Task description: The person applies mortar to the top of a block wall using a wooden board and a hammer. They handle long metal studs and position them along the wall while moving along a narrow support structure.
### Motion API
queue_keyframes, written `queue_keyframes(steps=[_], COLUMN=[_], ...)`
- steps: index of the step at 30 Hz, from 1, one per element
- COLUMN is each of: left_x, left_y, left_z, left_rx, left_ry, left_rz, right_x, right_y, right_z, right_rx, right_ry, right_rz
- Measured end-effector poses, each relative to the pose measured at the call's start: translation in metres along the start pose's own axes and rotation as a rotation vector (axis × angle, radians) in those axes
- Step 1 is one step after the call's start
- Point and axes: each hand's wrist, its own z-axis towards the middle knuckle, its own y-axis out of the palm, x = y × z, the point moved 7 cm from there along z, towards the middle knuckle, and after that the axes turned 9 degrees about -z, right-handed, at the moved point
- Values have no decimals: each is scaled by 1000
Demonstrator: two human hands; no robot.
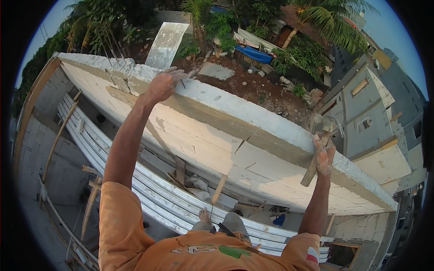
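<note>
My left hand [163, 86] rests at the top of the long wall [253, 115], its fingers bent together over the rough concrete edge. A thin dark nail-like piece [183, 84] pokes out at those fingertips. Close behind them, a pale, stained flat board [167, 44] slants up on the far side of the wall; whether the hand touches it is hidden. Farther right, my right hand [324, 156] is wrapped around a hammer [311, 170] just above the wall top. The hammer's head points up and its handle hangs down toward the near face.
Below me, long ribbed metal lengths [158, 189] run along the wall's near side, over a deep drop with wooden poles [219, 189]. Beyond the wall lie bare soil [257, 92], a blue tarp [254, 54] and palms. Grey block buildings [368, 106] stand at right.
</note>
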Motion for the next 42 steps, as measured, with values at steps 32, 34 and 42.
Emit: queue_keyframes(steps=[32, 34, 42], left_x=[120, 134, 185], left_y=[64, 90, 141], left_z=[-133, -153, -182], left_rx=[445, 449, 367], left_ry=[-522, -633, -806], left_rz=[-1266, -1553, -1893], right_x=[39, 38, 42], right_y=[-3, -3, -3], right_z=[10, 11, 11], right_rx=[-25, -14, 14], right_ry=[-34, -44, -67], right_rz=[-221, -229, -306])
